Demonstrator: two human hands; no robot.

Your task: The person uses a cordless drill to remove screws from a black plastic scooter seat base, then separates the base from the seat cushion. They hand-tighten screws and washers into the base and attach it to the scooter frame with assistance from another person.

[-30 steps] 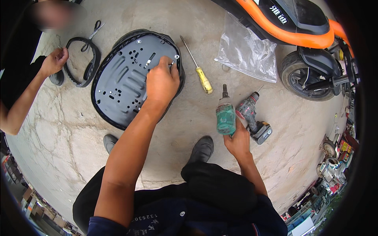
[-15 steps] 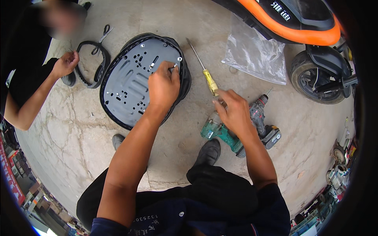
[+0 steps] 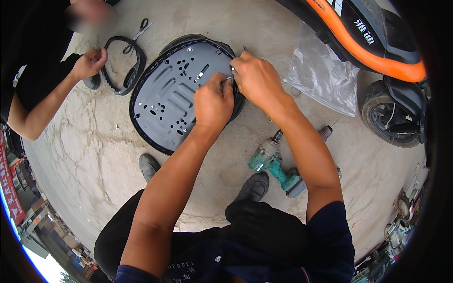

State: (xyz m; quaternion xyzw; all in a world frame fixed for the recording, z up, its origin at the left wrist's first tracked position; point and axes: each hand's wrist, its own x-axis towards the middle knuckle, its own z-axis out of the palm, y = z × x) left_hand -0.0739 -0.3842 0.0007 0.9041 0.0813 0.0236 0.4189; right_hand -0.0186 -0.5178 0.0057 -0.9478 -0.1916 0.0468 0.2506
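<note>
An oval seat [image 3: 177,92] lies upside down on the ground, its grey metal base with slots and holes facing up inside a black rim. At its right edge my left hand [image 3: 214,101] is closed, a small shiny metal piece [image 3: 229,79] showing at its fingertips. My right hand [image 3: 257,78] comes in over the same edge with fingertips pinched beside the left thumb; what they hold is hidden. Beneath the right hand and wrist lies a screwdriver [image 3: 245,48], mostly covered, its tip showing.
A green power tool [image 3: 269,165] and a second drill [image 3: 325,133], partly behind my right forearm, lie near my foot. Scissors [image 3: 140,29], a black strip [image 3: 108,78] and another person's hand [image 3: 89,63] are at left. Right stand a plastic bag [image 3: 323,75] and an orange-black scooter [image 3: 377,52].
My right hand has moved up and left from above the screwdriver's handle to the seat's edge beside my left hand. The whole view has shifted a little.
</note>
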